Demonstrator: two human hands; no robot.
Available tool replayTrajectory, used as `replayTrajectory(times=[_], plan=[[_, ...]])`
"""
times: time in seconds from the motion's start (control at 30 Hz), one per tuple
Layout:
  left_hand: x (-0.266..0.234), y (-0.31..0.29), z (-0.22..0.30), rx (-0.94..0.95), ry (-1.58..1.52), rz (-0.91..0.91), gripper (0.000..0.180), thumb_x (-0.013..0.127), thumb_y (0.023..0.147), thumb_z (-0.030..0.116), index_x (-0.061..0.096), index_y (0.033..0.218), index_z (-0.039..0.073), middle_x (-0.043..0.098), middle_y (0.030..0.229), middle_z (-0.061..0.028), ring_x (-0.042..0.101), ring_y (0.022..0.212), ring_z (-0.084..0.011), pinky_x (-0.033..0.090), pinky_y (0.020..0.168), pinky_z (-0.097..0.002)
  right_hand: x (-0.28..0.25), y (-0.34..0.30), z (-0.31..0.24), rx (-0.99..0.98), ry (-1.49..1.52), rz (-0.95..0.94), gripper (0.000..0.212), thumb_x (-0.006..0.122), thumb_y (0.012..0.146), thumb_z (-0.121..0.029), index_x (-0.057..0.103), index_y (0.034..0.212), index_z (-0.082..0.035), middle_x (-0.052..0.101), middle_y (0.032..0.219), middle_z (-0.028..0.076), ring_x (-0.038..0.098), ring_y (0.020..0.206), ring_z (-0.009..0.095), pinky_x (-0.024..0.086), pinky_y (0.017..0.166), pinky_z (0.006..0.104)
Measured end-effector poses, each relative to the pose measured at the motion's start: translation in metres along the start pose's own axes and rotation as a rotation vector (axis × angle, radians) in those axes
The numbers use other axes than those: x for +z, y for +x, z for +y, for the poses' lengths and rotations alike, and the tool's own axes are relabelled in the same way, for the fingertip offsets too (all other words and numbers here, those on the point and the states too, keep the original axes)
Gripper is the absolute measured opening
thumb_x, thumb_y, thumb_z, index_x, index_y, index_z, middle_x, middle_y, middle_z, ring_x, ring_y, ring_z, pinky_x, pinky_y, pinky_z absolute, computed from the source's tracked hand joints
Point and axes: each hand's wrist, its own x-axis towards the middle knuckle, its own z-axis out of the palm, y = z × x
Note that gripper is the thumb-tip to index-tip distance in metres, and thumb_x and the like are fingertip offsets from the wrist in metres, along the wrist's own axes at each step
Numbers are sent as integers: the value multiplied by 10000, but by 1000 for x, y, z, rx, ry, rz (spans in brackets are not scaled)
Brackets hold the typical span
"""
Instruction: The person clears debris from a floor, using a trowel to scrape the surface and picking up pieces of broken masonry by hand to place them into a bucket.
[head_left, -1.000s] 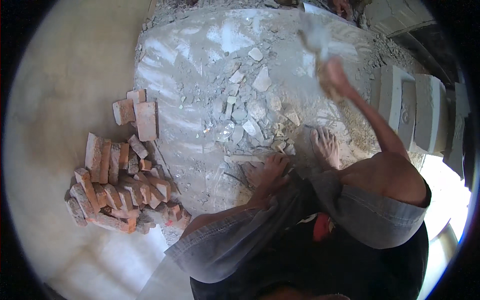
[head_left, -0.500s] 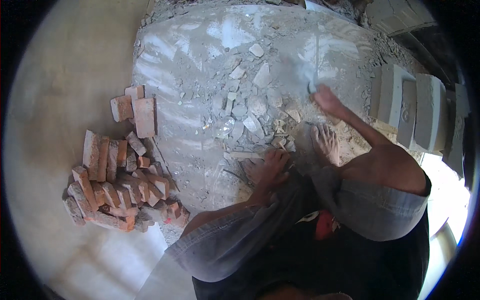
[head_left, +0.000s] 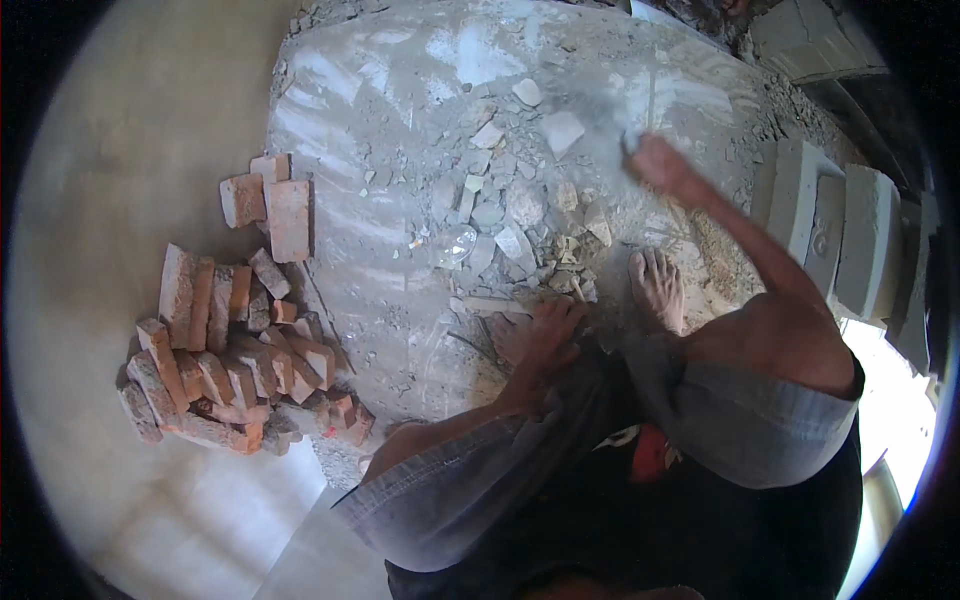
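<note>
- Since the earlier frames, the right hand (head_left: 662, 165) has swung down and back up again; it is now raised at upper right of the frame, blurred, clenched round a pale tool handle (head_left: 650, 100) whose head cannot be made out.
- Nearest, at lower centre, the person's bent knees in grey-blue shorts (head_left: 740, 430) fill the frame.
- Just above them, the left hand (head_left: 545, 335) rests fingers-down on the rubble at centre; whether it grips a piece cannot be told.
- Beside it to the right, a bare foot (head_left: 658, 288) stands on the dusty ground.
- Above the left hand, broken grey concrete chunks (head_left: 505, 215) lie scattered over a grey slab (head_left: 380, 130).
- At left of the frame, a heap of red bricks (head_left: 225, 360) sits on the pale floor.
- At far right, grey concrete blocks (head_left: 830, 220) stand in a row.
</note>
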Motion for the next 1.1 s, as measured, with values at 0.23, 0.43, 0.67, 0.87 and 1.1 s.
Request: replayTrajectory(times=[0.23, 0.43, 0.67, 0.87, 1.1], plan=[[2, 8, -1, 63, 105, 47, 611, 695, 604, 231, 487, 1164, 105, 442, 1090, -131, 417, 1079, -348, 320, 927, -490, 56, -85, -30, -119, -169, -296, 323, 488, 802, -227, 551, 1052, -33, 624, 858, 229, 613, 755, 400, 504, 721, 482], [-16, 3, 12, -13, 90, -113, 572, 695, 627, 256, 494, 1138, 97, 446, 1088, -130, 418, 1069, -328, 316, 919, -467, -51, -36, -24, 67, -320, 38, 359, 463, 871, -309, 543, 1110, -52, 628, 830, 190, 626, 748, 323, 506, 685, 446], [-8, 2, 7, 9, 80, 76, 535, 687, 646, 248, 501, 1121, 87, 463, 1083, -130, 425, 1060, -337, 331, 894, -473, 4, -35, 21, -53, 11, 30, 318, 494, 798, -231, 552, 973, 29, 591, 830, 259, 577, 797, 426, 445, 759, 481], [-9, -4, -4, 69, 138, 48, 499, 665, 686, 254, 502, 1125, 81, 455, 1104, -155, 420, 1076, -366, 337, 913, -484, 33, -79, -27, -25, -2, -277, 331, 518, 770, -225, 545, 1012, 0, 603, 926, 243, 576, 925, 400, 442, 852, 470], [1, -2, -4, 59, 114, 71, 525, 678, 651, 257, 501, 1110, 75, 452, 1107, -154, 412, 1070, -362, 330, 921, -480, -4, -85, 29, 103, 200, 54, 434, 528, 762, -175, 545, 1154, 12, 622, 864, 228, 621, 803, 334, 479, 740, 412]])
